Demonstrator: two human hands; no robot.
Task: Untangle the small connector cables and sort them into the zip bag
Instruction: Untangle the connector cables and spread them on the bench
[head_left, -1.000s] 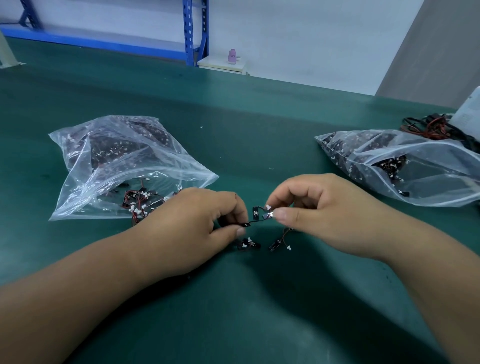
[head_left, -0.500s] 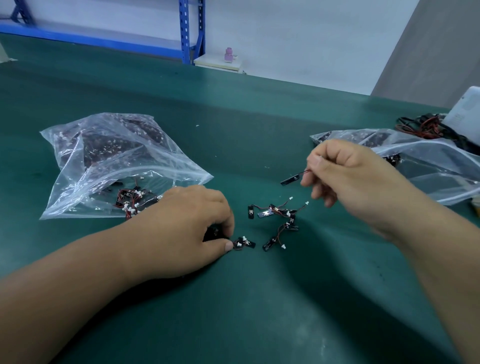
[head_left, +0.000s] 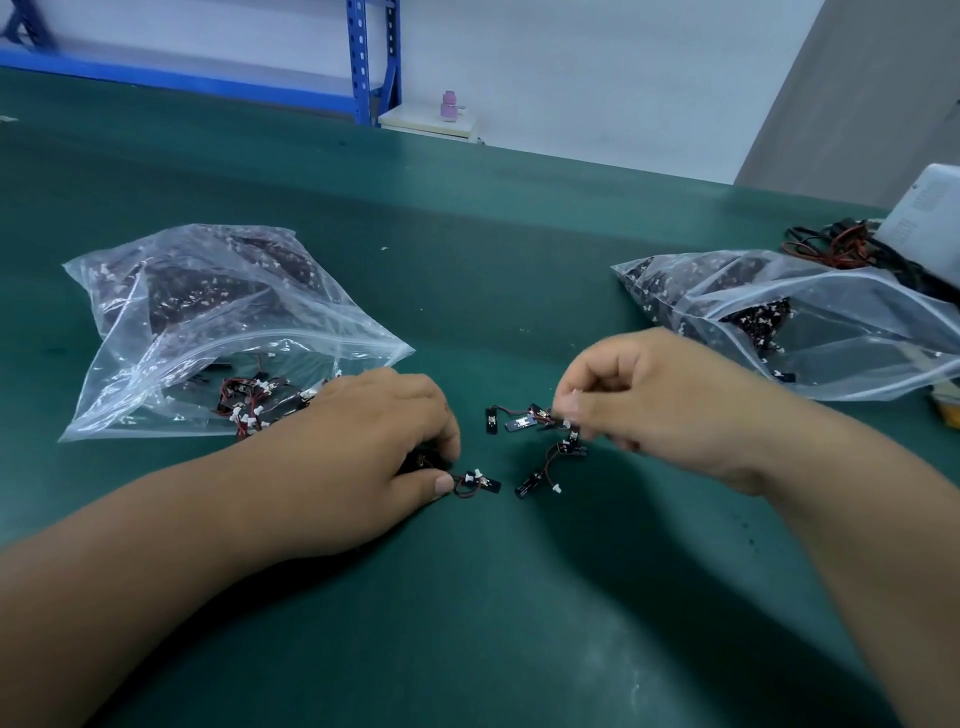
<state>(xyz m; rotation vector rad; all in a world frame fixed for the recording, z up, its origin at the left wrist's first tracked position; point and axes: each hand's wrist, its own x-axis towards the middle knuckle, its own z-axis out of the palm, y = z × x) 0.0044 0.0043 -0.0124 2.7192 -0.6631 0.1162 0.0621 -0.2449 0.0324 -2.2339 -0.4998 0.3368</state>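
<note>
Near the middle of the green table (head_left: 493, 234), a tangle of connector cables (head_left: 524, 423) is pinched at one white plug by the curled fingers of the right hand (head_left: 649, 400). A looped cable (head_left: 475, 484) is held at its end under the curled left hand (head_left: 363, 447) (thumb tip pressed down beside it). A zip bag (head_left: 208, 322) of cables is laid toward the left edge, and a second bag (head_left: 831, 322) by the right edge.

clear glossy crinkled plastic zip bag (head_left: 218, 332); matt green table mat (head_left: 467, 597); blue painted metal shelf post (head_left: 361, 57).
</note>
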